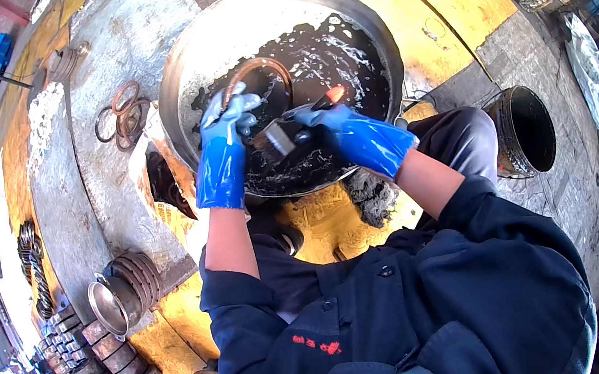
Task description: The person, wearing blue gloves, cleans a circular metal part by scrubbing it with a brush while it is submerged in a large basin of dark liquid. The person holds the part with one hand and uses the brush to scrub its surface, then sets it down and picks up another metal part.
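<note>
Both my hands wear blue rubber gloves over a wide round metal pan (170,74) of dark, foamy liquid. My left hand (230,115) is closed on the near left side of a brown metal ring (278,65), which tilts up above the liquid. In my right hand (332,120) is a paintbrush (276,142); its orange-tipped handle sticks out past my fingers and its dark bristles point left, toward my left wrist. Bristles and ring look apart. Foam and suds (352,51) float at the pan's far right.
Several similar rings (123,115) lie left of the pan. A dark bucket (532,130) stands right of my knee. Stacked metal cylinders (120,367) and a metal strainer-like bowl (109,306) are at lower left. A clear plastic bag (591,75) lies far right.
</note>
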{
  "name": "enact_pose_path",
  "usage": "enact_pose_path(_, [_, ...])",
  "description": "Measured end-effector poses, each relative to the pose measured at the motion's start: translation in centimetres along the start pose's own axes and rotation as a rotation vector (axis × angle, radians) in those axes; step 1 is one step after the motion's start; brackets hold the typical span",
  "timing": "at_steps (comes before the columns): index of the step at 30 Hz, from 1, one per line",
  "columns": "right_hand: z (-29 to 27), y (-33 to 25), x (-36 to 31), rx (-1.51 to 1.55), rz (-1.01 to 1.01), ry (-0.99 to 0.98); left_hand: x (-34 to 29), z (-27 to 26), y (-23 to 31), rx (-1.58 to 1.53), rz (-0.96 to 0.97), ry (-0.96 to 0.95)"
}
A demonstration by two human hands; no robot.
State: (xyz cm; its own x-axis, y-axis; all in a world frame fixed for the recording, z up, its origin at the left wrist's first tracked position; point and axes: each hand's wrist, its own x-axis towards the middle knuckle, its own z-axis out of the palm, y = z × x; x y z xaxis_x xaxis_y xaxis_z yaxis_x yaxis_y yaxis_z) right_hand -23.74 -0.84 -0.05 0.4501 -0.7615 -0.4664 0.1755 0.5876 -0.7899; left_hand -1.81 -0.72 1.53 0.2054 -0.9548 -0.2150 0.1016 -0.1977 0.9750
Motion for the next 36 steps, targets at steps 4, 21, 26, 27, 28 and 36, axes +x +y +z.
enact_pose_path(4, [-3.5,-0.7,0.0,-0.364,-0.171,0.320,1.5,-0.4,1.0,-0.275,-0.024,0.142])
enact_pose_path(21, [-2.8,-5.2,0.5,-1.656,-0.323,0.105,-0.5,2.7,1.4,1.012,0.821,0.004])
enact_pose_path(26, [-3.1,-3.8,2.2,-1.566,-0.460,0.110,-0.9,1.8,-0.3,0.913,0.551,-0.275])
enact_pose_path(27, [-6.4,-2.0,3.2,-1.164,-0.468,0.198,-0.6,2.9,0.3,0.706,0.372,-0.338])
enact_pose_path(28, [-8.2,-1.7,3.7,-0.953,-0.378,0.183,-0.1,2.4,0.5,0.565,0.184,-0.392])
enact_pose_path(36, [-2.3,-3.6,-0.2,-0.692,-0.773,0.106,-0.2,0.8,1.1,0.235,-0.267,-0.063])
